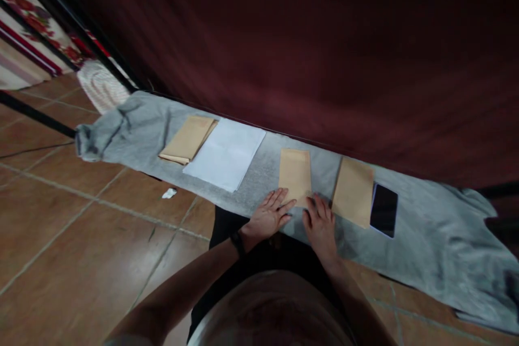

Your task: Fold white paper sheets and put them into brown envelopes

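A single brown envelope point(295, 173) lies on the grey cloth in front of me. My left hand point(270, 213) rests at its near left corner, fingers spread and nothing gripped. At the near right corner my right hand point(321, 221) touches the envelope with bent fingers; whether it pinches the edge is hard to make out. A stack of white paper point(227, 152) lies to the left, beside a pile of brown envelopes point(189, 139). Right of my hands is another brown envelope or stack point(353, 190).
A dark-screened phone point(384, 210) lies at the right of the envelopes. The grey cloth point(430, 238) covers a long narrow surface, with a dark red curtain point(284, 54) along its far side. A white scrap point(169, 193) is on the tiled floor.
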Action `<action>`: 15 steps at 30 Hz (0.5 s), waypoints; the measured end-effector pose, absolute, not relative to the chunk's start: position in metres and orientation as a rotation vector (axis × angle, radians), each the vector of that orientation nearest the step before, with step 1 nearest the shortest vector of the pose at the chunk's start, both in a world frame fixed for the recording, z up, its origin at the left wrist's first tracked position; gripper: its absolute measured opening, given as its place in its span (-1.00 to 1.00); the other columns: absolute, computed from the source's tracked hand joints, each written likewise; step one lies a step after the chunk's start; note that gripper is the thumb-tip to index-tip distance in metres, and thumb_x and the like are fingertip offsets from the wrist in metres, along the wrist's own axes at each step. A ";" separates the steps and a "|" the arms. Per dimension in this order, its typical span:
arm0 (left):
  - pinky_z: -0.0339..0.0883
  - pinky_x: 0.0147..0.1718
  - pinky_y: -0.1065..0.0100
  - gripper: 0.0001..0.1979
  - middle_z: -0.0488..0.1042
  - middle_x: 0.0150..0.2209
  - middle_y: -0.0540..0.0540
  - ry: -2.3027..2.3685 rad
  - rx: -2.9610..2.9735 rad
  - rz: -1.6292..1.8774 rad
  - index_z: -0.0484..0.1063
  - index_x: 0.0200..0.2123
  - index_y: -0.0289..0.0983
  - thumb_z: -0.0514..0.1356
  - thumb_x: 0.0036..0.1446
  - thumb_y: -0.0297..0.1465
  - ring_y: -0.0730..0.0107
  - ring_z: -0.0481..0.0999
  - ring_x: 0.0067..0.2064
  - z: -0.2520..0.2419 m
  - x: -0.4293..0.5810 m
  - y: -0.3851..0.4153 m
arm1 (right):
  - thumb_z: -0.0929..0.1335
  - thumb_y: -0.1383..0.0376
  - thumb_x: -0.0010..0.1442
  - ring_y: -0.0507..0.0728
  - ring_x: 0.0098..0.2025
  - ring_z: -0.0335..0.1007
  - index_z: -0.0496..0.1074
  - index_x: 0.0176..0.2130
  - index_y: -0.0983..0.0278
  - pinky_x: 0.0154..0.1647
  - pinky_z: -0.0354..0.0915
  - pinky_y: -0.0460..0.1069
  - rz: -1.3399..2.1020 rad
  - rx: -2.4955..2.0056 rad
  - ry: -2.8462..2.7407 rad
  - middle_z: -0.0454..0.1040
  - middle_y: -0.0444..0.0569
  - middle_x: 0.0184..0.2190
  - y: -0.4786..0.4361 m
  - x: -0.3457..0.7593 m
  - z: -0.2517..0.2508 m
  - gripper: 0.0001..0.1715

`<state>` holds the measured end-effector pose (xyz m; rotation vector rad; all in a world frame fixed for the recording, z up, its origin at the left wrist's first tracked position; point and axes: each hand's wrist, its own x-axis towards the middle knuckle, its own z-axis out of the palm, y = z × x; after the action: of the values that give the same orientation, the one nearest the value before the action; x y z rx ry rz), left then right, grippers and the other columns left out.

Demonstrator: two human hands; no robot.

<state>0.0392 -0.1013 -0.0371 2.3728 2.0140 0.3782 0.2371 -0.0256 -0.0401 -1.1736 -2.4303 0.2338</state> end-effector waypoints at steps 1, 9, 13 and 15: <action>0.00 0.40 0.04 -0.43 -0.02 0.49 -0.15 2.002 2.379 0.376 0.07 0.42 -0.06 0.03 0.41 -0.14 0.11 0.02 0.47 -0.036 0.038 -0.102 | 0.17 0.25 0.44 0.36 0.35 0.17 0.33 0.30 0.29 0.30 0.15 0.32 0.215 -1.119 -2.484 0.28 0.15 0.34 -0.027 0.235 -0.039 -0.48; -0.06 0.41 0.06 -0.37 0.01 0.48 -0.18 1.929 2.388 0.380 0.06 0.43 -0.09 0.04 0.39 -0.06 0.14 0.01 0.48 -0.030 0.031 -0.106 | 0.15 0.20 0.48 0.33 0.39 0.15 0.13 0.41 0.38 0.38 0.07 0.29 0.157 -0.968 -2.641 0.22 0.20 0.37 -0.041 0.240 -0.045 -0.38; -0.07 0.41 0.05 -0.40 0.06 0.46 -0.17 1.907 2.401 0.380 0.11 0.40 -0.15 0.02 0.40 -0.07 0.16 0.01 0.48 -0.031 0.028 -0.113 | 0.14 0.18 0.48 0.33 0.39 0.17 0.05 0.44 0.36 0.38 0.08 0.30 0.132 -0.977 -2.617 0.21 0.20 0.38 -0.041 0.251 -0.048 -0.34; -0.06 0.41 0.06 -0.44 0.15 0.43 -0.18 1.908 2.397 0.397 0.18 0.37 -0.21 -0.01 0.42 -0.10 0.18 0.08 0.46 -0.030 0.027 -0.113 | 0.14 0.19 0.49 0.32 0.38 0.18 0.03 0.45 0.35 0.38 0.09 0.29 0.115 -0.983 -2.608 0.21 0.20 0.38 -0.041 0.255 -0.050 -0.34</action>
<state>0.0274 -0.1131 -0.0304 2.3970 1.9075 0.3966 0.2551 -0.0412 -0.0495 -0.9826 -2.6083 0.1154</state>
